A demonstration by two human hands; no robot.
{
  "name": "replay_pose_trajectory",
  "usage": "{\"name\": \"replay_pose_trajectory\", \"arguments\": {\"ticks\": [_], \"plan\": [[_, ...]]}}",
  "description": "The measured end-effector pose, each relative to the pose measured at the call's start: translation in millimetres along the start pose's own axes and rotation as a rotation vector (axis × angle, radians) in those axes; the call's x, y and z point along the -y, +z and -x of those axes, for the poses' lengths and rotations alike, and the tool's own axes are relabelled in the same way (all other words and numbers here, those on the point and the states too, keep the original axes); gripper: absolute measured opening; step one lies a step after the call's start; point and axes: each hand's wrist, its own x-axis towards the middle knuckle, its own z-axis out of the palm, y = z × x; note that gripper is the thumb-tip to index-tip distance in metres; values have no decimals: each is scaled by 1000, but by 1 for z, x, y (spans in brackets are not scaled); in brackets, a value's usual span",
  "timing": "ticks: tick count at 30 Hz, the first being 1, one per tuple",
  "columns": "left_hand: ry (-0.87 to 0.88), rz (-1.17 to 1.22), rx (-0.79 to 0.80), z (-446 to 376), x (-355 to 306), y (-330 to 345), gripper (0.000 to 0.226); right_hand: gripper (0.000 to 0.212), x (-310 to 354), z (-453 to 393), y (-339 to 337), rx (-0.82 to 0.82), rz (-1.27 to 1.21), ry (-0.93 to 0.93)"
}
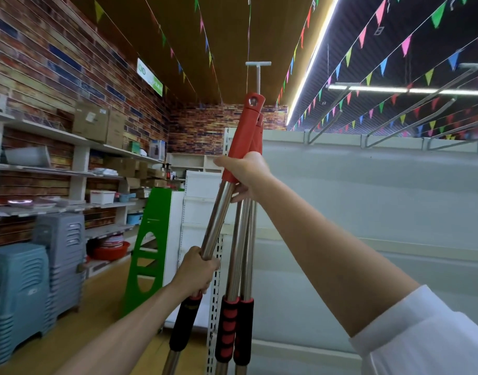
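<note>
I hold three long steel poles with red plastic tops and red-and-black foam grips, standing nearly upright in front of me. My left hand (198, 269) grips the shaft of the left pole (219, 209) just above its black foam grip (184, 323), and this pole leans away from the others at the bottom. My right hand (244, 175) grips the red tops (244, 133) of the poles where they meet the steel. The other two poles (243, 239) hang side by side, their foam grips (233, 328) low in the middle.
A white shop shelf unit (368, 198) with empty hooks fills the right. Stacked grey-blue plastic stools (24, 293) and wall shelves with boxes and basins (97, 163) line the left. A green stand (148, 244) stands ahead. The wooden floor aisle (102, 301) runs between them.
</note>
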Motion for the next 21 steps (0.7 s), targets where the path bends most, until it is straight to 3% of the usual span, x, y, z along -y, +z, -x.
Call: {"name": "replay_pose_trajectory", "arguments": {"ticks": [4, 10, 14, 21], "plan": [[10, 18, 4, -2, 3, 2, 25, 61, 17, 9, -28, 1, 78, -87], [37, 9, 43, -1, 3, 3, 18, 53, 47, -7, -41, -226, -91, -277], [33, 15, 57, -2, 2, 1, 15, 47, 50, -19, -38, -204, 7, -338], [50, 30, 85, -1, -1, 3, 22, 66, 42, -28, -45, -225, 135, -425]]}}
